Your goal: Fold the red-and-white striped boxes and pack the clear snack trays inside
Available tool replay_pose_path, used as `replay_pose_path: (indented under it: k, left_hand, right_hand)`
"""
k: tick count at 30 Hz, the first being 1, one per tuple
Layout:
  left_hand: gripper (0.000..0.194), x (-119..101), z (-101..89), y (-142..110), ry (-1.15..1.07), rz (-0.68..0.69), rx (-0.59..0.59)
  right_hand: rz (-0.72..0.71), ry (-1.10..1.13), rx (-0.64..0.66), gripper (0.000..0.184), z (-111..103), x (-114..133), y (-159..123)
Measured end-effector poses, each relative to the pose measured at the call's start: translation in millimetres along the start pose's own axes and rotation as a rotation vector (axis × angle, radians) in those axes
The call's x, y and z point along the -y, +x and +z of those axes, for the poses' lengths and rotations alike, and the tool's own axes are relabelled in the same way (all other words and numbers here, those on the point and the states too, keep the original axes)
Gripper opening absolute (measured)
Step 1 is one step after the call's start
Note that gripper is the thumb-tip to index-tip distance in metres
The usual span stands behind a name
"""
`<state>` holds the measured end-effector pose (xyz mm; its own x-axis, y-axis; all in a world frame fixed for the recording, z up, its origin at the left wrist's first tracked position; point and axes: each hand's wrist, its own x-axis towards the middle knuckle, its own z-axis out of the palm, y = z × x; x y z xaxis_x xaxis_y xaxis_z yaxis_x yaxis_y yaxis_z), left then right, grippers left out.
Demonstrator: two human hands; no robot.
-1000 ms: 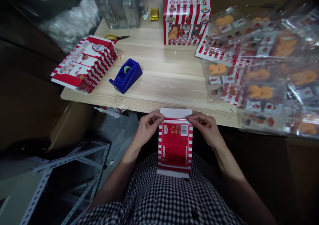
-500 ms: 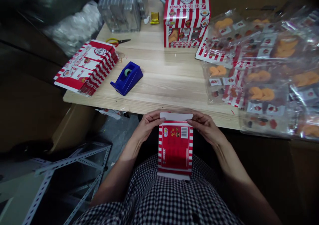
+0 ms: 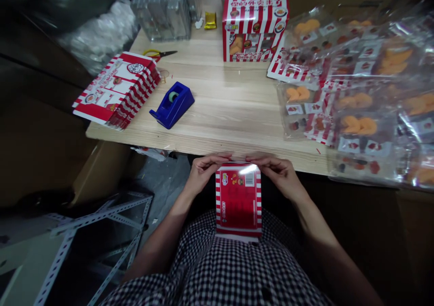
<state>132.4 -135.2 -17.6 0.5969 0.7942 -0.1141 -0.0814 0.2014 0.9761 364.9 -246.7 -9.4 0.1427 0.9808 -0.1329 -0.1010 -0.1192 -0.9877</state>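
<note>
I hold a red-and-white striped cardboard box (image 3: 238,202) upright in my lap, just below the table's front edge. My left hand (image 3: 201,174) pinches its top left corner. My right hand (image 3: 280,175) pinches its top right corner. The fingers of both hands press along the top edge, where the white flap is folded down and hardly shows. A barcode and small food pictures are printed near the box's top.
On the wooden table (image 3: 230,111) lie a stack of flat striped box blanks (image 3: 117,88), a blue tape dispenser (image 3: 172,104), yellow-handled scissors (image 3: 158,53), an assembled striped box (image 3: 255,21) and several clear bags of toy food (image 3: 356,93). A metal rack (image 3: 98,233) stands lower left.
The white top flap, which stood up between my fingers, is now folded down out of sight. Both hands have drawn closer together along the box's top edge.
</note>
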Motion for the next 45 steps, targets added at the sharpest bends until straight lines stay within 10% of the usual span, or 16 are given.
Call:
replay_pose_path:
  k: [20, 33, 45]
  left_hand:
    - [0.021, -3.1, -1.8, 9.8, 0.173, 0.076, 0.163]
    - [0.03, -41.2, -1.8, 25.9, 0.145, -0.162, 0.319]
    - [0.024, -41.8, -10.8, 32.1, 0.267, -0.163, 0.431]
  right_hand:
    - [-0.156, -0.199, 0.093, 0.026, 13.2, 3.5, 11.2]
    - [0.288, 0.133, 0.173, 0.03, 2.6, 32.3, 20.2]
    - [0.295, 0.046, 0.29, 0.03, -2.8, 27.4, 33.8]
